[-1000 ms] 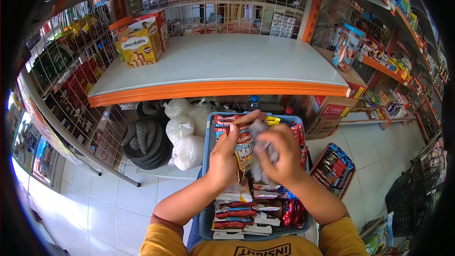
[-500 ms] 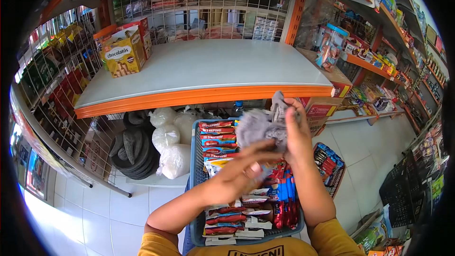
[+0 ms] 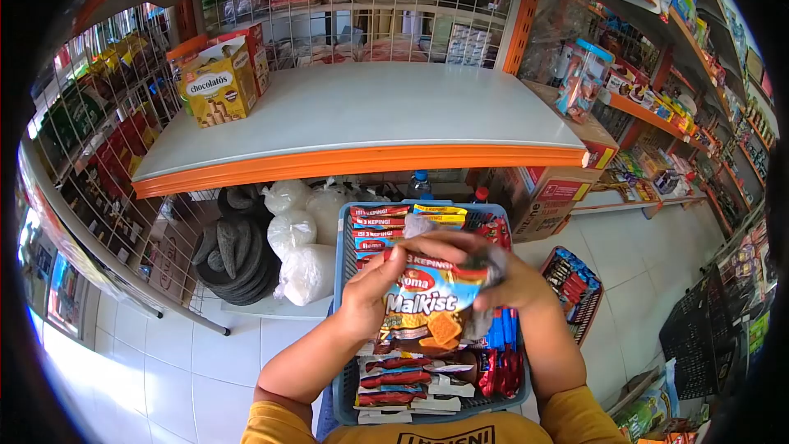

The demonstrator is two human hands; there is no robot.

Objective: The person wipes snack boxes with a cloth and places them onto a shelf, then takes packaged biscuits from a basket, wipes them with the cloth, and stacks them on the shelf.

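Observation:
My left hand point(image 3: 367, 294) grips a Malkist cracker packet point(image 3: 421, 306) by its left side, its printed front facing me. My right hand point(image 3: 516, 281) is closed on a grey cloth point(image 3: 477, 325) at the packet's right edge; these fingers are partly blurred. Part of the cloth also shows behind the packet's top. Both hands are above a blue-grey plastic basket point(image 3: 339, 345) filled with rows of snack packets. Red-and-white packets point(image 3: 394, 380) lie at its front, with blue and red ones point(image 3: 500, 362) on the right.
A grey shelf board with an orange edge point(image 3: 362, 160) spans ahead, bearing a yellow Chocolatos box point(image 3: 220, 86) at left. Below are stone mortars point(image 3: 234, 259) and white bagged goods point(image 3: 304, 271). A smaller snack basket point(image 3: 571, 284) and cartons point(image 3: 546, 197) stand right.
The Malkist packet has come up into my left hand. The grey cloth, earlier raised and bunched in my right hand, is now lower, against the packet.

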